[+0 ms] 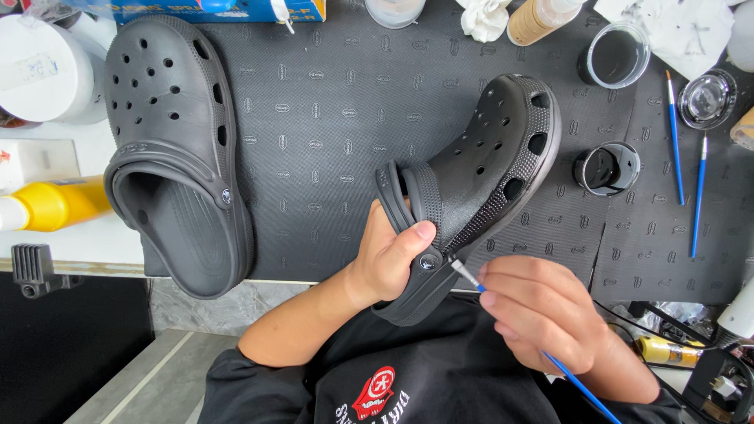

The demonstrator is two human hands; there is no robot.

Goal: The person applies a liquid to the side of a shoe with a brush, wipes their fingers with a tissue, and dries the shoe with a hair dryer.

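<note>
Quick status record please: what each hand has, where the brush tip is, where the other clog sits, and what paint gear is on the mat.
left hand: left hand grips the black clog at its heel, thumb on the strap
right hand: right hand holds a blue-handled brush
brush tip: at the clog's side, next to the strap rivet
second clog: second clog lies sole down on the black mat, far left
paint gear: two open pots of black paint, two spare blue brushes at the right
</note>
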